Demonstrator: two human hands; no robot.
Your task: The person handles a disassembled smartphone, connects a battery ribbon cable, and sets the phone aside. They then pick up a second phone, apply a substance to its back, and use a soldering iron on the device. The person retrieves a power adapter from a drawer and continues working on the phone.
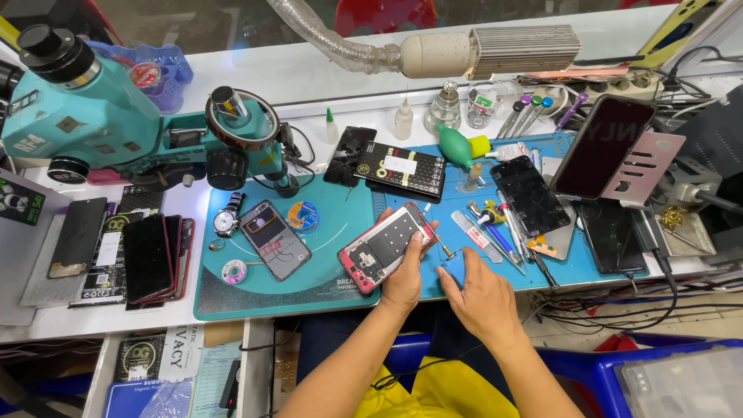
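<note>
Head view: left hand (404,280) gripped the opened red phone (387,248) on the teal mat (263,298). Right hand (481,298), just right of phone, pinched a small blue part (453,267). Back cover was off, internals exposed, reassembly not done.

We have the opened red-framed phone (387,246) on the teal rubber work mat (325,290), our left hand (404,282) on its near end. Just right of it our right hand (481,298) covers a small blue flat piece (453,267). Left of the phone lie a grey phone body (275,239) and a steel wristwatch (227,220); behind them stands the teal microscope (101,116).
</note>
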